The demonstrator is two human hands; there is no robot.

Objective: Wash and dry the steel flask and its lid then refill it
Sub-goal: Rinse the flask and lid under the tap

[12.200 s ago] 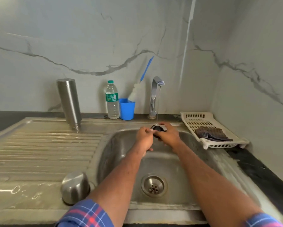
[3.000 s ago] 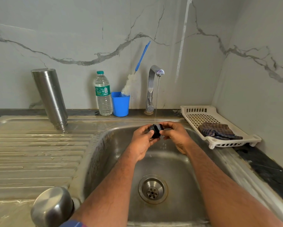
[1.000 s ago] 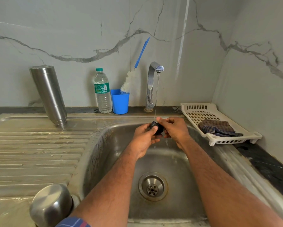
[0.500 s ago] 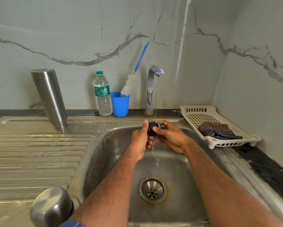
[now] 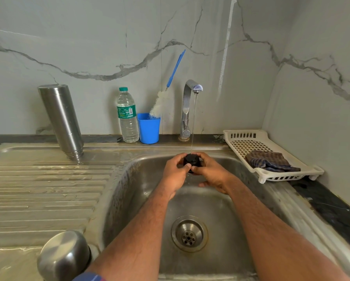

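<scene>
Left hand (image 5: 175,171) and right hand (image 5: 211,173) both grip the black lid (image 5: 192,160) — centre frame, under the tap (image 5: 190,102) stream.
Steel flask (image 5: 61,120) stands inverted on the drainboard (image 5: 38,191), upper left; steel cap (image 5: 63,256) at lower left — sink (image 5: 133,199) basin below the hands.

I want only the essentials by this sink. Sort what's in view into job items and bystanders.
Job: black lid in left hand and right hand, upturned flask, steel cap, tap, cloth.
Bystanders: blue cup, white tray.
</scene>
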